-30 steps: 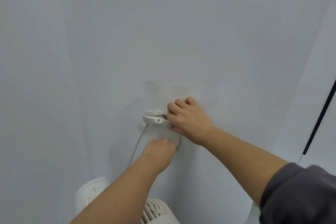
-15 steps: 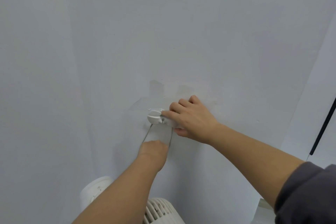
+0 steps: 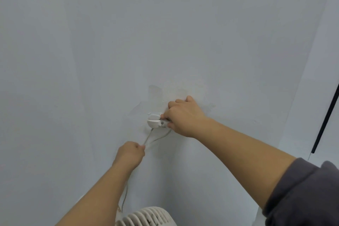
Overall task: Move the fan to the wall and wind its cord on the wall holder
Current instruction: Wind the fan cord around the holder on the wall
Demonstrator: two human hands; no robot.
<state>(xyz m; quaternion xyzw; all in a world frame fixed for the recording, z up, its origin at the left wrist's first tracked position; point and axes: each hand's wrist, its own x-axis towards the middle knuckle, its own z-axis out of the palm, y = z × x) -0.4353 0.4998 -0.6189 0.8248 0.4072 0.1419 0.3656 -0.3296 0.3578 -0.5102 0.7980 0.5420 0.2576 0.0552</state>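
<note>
Hands [image 3: 183,117] at holder [image 3: 154,122]; pale patched wall [image 3: 165,24]; fan [image 3: 146,216] below

Both arms reach up to a pale wall [image 3: 128,42]. The right hand [image 3: 183,115] pinches the white holder [image 3: 154,122] fixed there, fingertips on its right end. Below and to the left, the left hand [image 3: 130,154] is closed around the thin cord [image 3: 156,138], which loops down from the holder. The fan [image 3: 146,216] sits low against the wall, only its ribbed top showing.
</note>
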